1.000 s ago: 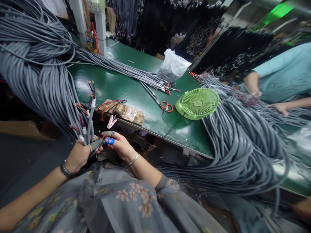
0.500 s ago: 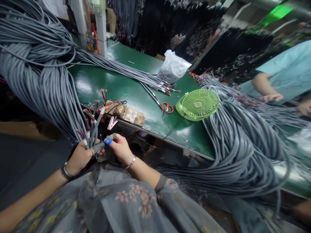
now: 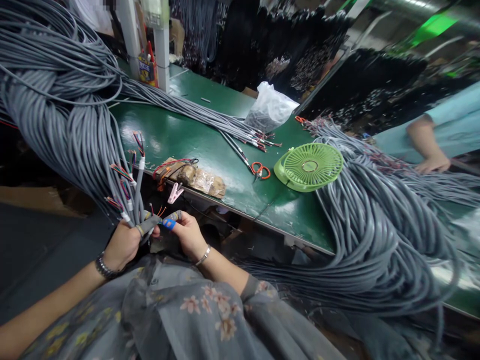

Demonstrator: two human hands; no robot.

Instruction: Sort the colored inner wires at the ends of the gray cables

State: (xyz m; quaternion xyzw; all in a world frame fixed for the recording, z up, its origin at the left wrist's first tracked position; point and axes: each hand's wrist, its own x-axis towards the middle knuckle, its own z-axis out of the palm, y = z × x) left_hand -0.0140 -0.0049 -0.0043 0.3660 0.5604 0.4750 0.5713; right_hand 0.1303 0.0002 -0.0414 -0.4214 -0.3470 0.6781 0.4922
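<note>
Your left hand (image 3: 125,242) clutched smooth grey cables (image 3: 139,187) just off the glossy green table (image 3: 180,135); your right hand (image 3: 174,222), fingertips wrapped, pinched thin, bright wires (image 3: 162,212) — beyond sat a lumpy, taped block (image 3: 200,179) and a round, ribbed fan (image 3: 312,167).

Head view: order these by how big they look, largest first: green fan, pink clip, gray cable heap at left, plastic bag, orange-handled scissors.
1. Gray cable heap
2. Green fan
3. Plastic bag
Last: orange-handled scissors and pink clip, too alike in size to rank.
</note>
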